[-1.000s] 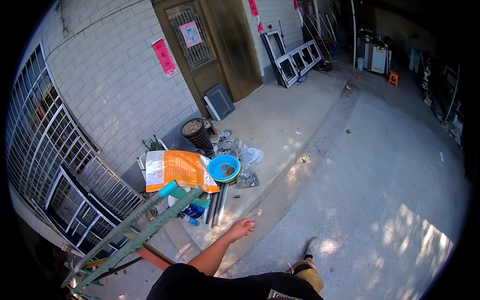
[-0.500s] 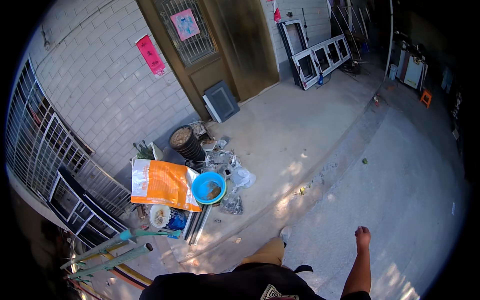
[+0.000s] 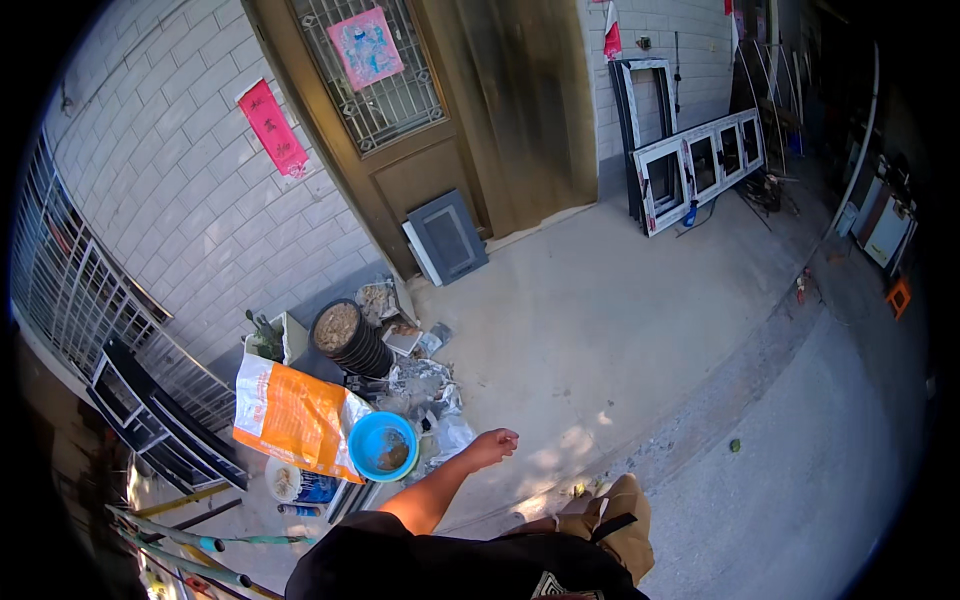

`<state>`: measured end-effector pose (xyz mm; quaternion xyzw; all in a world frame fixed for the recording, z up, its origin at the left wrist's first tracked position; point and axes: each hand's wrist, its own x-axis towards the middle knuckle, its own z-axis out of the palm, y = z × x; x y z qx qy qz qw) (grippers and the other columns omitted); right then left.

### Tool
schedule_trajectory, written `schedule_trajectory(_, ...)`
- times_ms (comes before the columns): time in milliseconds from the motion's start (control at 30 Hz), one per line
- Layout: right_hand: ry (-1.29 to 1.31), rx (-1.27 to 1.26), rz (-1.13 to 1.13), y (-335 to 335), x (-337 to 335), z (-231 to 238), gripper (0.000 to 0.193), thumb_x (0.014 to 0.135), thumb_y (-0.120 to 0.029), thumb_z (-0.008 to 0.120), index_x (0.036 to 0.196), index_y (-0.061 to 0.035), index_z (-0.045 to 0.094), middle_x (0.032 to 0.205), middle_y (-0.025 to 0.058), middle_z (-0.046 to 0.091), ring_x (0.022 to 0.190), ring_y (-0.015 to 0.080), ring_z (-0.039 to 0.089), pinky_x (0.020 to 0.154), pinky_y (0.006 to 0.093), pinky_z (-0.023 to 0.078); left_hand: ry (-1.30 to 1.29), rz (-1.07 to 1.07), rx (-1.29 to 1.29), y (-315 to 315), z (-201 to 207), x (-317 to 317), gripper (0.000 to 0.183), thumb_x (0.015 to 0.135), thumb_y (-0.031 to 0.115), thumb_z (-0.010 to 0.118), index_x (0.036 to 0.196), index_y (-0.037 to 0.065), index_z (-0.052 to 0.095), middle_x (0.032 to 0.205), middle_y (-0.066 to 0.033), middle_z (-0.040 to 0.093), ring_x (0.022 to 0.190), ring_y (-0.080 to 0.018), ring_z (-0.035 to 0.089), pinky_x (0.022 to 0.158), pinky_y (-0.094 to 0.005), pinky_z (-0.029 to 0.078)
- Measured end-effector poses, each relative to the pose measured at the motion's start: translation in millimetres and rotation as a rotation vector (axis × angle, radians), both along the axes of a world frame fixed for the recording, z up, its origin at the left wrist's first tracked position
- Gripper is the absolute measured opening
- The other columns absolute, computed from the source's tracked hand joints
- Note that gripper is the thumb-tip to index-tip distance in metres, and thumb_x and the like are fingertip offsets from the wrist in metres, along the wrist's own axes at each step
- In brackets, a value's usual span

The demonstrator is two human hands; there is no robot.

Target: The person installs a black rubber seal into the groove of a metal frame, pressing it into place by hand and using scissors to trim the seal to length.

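My left hand (image 3: 493, 448) is stretched forward from a black sleeve, with its fingers loosely curled and nothing visible in them. It hangs in the air above the concrete, not touching anything that I can see. Nearest to it are a clear plastic bag (image 3: 452, 436) and a blue basin (image 3: 361, 440) with brownish matter in the bottom. Left of the basin, an orange and white sack (image 3: 300, 415) is spread over other items. Below the sack stands a blue and white bucket (image 3: 319, 488), with a small can (image 3: 298, 510) beside it. My right hand is out of view.
A ribbed black pot of soil (image 3: 370, 353) stands by the tiled wall. Grey panels (image 3: 447, 238) lean at the brown door (image 3: 420, 185). White-edged window frames (image 3: 700, 165) rest against the far wall. Green poles (image 3: 205, 543) jut in at lower left; an orange stool (image 3: 898, 297) is far right.
My left hand has swung forward into view, while my right hand has gone out of it. The view has shifted, bringing the door and window frames nearer.
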<state>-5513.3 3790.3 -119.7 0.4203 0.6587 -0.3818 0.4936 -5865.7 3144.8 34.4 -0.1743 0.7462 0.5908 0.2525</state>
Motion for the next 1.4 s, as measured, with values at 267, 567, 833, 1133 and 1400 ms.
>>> schedule_trajectory(267, -0.050, -0.058, -0.023, 5, -324, 58, 0.024, 0.102, -0.033, 0.061, 0.107, -0.0098, 0.067, 0.076, 0.0130, 0.068, 0.059, 0.0224, 0.062, 0.054, 0.0418, 0.049, 0.270, 0.022, -0.327, 29, 71, -310, 0.040, 0.107, 0.031, 0.064, 0.138, 0.006, 0.065, 0.107, -0.0114, 0.077, 0.101, -0.0199, 0.072, 0.090, -0.0359, 0.056)
schedule_trajectory(567, 1.147, 0.267, 0.274, -39, -1059, 147, 0.036, 0.100, -0.032, 0.063, 0.103, 0.0007, 0.077, 0.099, 0.0220, 0.078, 0.091, 0.0393, 0.075, 0.085, 0.0489, 0.058, -0.560, 0.121, -0.066, 0, 29, -308, 0.022, 0.099, 0.035, 0.059, 0.097, 0.014, 0.065, 0.093, -0.0015, 0.063, 0.089, -0.0176, 0.065, 0.080, -0.0450, 0.055)
schedule_trajectory(833, 1.555, -0.226, 0.440, -310, -1366, 400, 0.024, 0.103, -0.017, 0.070, 0.118, 0.0019, 0.073, 0.095, 0.0083, 0.075, 0.086, 0.0147, 0.069, 0.082, 0.0302, 0.056, -0.453, -0.439, -0.261, -73, -22, -374, 0.029, 0.106, 0.029, 0.061, 0.126, 0.008, 0.061, 0.134, -0.0122, 0.069, 0.129, -0.0315, 0.066, 0.098, -0.0560, 0.054)
schedule_trajectory(1133, 1.448, -0.487, 0.872, -548, -1558, 436, 0.041, 0.098, -0.020, 0.075, 0.135, -0.0022, 0.066, 0.123, 0.0174, 0.071, 0.092, 0.0244, 0.075, 0.085, 0.0362, 0.060, -0.166, 0.558, -0.016, -201, 87, -876, 0.039, 0.104, 0.028, 0.065, 0.139, 0.010, 0.064, 0.119, -0.0041, 0.070, 0.109, -0.0202, 0.069, 0.092, -0.0408, 0.056)
schedule_trajectory(1400, 1.622, -0.837, 1.072, -762, -1736, 581, 0.054, 0.098, -0.025, 0.074, 0.146, -0.0075, 0.057, 0.133, 0.0150, 0.067, 0.102, 0.0273, 0.073, 0.092, 0.0406, 0.058, 0.592, 0.324, -0.372, -324, 304, -1287, 0.035, 0.104, 0.023, 0.064, 0.133, 0.003, 0.065, 0.109, -0.0154, 0.075, 0.102, -0.0293, 0.072, 0.091, -0.0368, 0.056)
